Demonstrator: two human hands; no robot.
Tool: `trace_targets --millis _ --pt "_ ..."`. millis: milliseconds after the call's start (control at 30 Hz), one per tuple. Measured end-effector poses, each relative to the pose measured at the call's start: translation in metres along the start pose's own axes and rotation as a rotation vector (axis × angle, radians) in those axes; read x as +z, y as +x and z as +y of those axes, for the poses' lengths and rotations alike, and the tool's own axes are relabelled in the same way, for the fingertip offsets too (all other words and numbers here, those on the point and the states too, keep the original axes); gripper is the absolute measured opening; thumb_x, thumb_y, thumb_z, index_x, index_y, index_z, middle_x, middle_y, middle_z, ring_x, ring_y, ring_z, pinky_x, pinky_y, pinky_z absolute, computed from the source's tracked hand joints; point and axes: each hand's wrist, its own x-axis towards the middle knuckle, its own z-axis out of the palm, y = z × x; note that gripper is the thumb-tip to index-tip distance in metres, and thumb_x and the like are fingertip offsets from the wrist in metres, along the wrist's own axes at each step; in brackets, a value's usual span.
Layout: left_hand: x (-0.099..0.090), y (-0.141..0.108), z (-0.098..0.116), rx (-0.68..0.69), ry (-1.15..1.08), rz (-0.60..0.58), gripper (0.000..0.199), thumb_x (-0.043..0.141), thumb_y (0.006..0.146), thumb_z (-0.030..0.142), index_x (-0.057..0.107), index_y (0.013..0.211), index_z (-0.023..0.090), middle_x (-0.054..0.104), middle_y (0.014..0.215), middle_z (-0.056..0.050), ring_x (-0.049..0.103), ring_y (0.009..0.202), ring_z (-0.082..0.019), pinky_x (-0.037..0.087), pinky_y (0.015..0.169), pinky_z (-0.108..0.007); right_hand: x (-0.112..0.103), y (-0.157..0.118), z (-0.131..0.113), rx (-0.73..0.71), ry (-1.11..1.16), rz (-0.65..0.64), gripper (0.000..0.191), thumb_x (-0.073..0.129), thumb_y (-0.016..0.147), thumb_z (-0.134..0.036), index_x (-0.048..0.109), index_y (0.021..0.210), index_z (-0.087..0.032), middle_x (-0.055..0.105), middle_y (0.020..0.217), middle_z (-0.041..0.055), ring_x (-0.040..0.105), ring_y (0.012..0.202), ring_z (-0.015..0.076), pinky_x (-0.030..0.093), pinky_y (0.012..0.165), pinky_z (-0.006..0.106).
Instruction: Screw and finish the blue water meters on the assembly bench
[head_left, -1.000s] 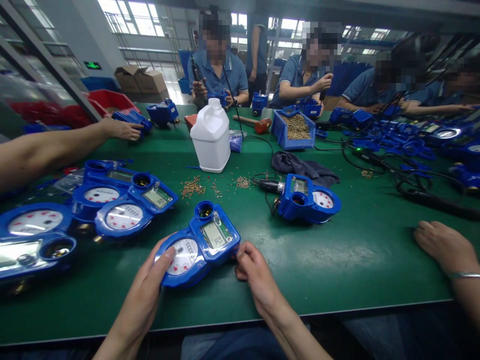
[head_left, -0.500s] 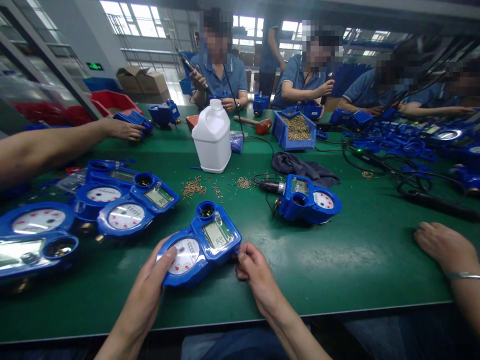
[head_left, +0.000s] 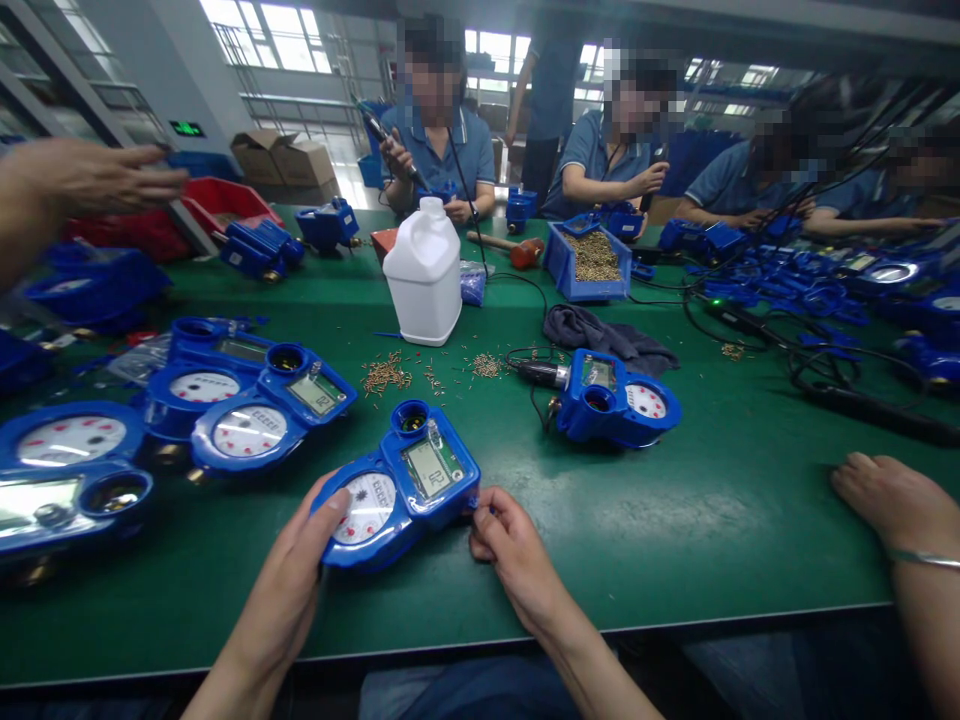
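A blue meter (head_left: 435, 470) with a round white dial and a small display is tilted above the green table (head_left: 675, 530). Wrapped round its dial end is my left hand (head_left: 304, 535), the thumb on the dial's edge. My right hand (head_left: 506, 535) pinches at the right edge of the display housing; whatever is between the fingertips is too small to make out. Another blue meter (head_left: 619, 400) lies to the right beside a black-handled tool (head_left: 541, 373). Several more meters (head_left: 251, 430) rest on the left. Small screws (head_left: 388, 374) are scattered behind the held meter.
A white jug (head_left: 424, 275), a blue bin of screws (head_left: 592, 255), a mallet (head_left: 525, 252) and a dark cloth (head_left: 611, 335) stand or lie farther back. A person's hand (head_left: 892, 495) rests at right; another's hand (head_left: 97, 175) is raised at left. Co-workers sit opposite.
The other person's hand at the left has let go of the blue part at the back and moved up and left. My hands and the held meter have barely moved.
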Motion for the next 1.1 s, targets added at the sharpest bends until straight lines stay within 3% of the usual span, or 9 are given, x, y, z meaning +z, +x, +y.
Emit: trace_targets --millis 467,633,833,1000,1100 --pt "-0.001 0.000 -0.003 0.043 0.014 -0.004 0.067 0.067 0.072 0.052 0.051 0.130 0.023 0.068 0.113 -0.003 0.064 0.099 -0.025 0.052 0.087 -0.030 -0.003 0.002 0.005 -0.004 0.027 -0.017 0.030 0.058 0.086 -0.045 0.044 0.085 -0.019 0.026 0.062 -0.0074 0.023 0.053 0.0078 0.016 0.052 0.025" --pt "0.002 -0.006 -0.004 0.061 0.021 -0.026 0.060 0.062 0.077 0.051 0.049 0.130 0.025 0.064 0.120 -0.002 0.059 0.108 -0.024 0.048 0.092 -0.029 -0.003 0.003 0.008 -0.015 0.033 0.016 0.033 0.060 0.084 -0.047 0.044 0.085 -0.018 0.030 0.062 -0.0068 0.025 0.054 0.0077 0.018 0.051 0.024" --pt "0.013 -0.023 -0.019 0.094 0.100 0.073 0.055 0.056 0.081 0.053 0.048 0.129 0.027 0.059 0.126 -0.003 0.055 0.115 -0.024 0.044 0.098 -0.033 0.000 0.005 0.007 -0.026 0.083 0.100 0.029 0.057 0.088 -0.044 0.048 0.087 -0.017 0.028 0.065 -0.0058 0.021 0.055 0.0077 0.018 0.051 0.024" --pt "0.022 -0.038 -0.028 0.091 0.143 0.179 0.058 0.058 0.078 0.055 0.049 0.127 0.024 0.065 0.112 -0.005 0.060 0.104 -0.026 0.047 0.092 -0.035 0.005 0.007 0.002 -0.042 0.140 0.135 0.026 0.055 0.090 -0.041 0.050 0.084 -0.016 0.024 0.065 -0.0057 0.018 0.056 0.0083 0.019 0.051 0.023" --pt "0.026 -0.043 -0.027 0.106 0.167 0.184 0.058 0.057 0.078 0.055 0.049 0.126 0.023 0.064 0.111 -0.007 0.060 0.103 -0.026 0.046 0.094 -0.038 0.007 0.007 0.000 -0.048 0.167 0.139 0.026 0.055 0.090 -0.039 0.048 0.080 -0.017 0.025 0.066 -0.0054 0.017 0.056 0.0083 0.018 0.050 0.022"
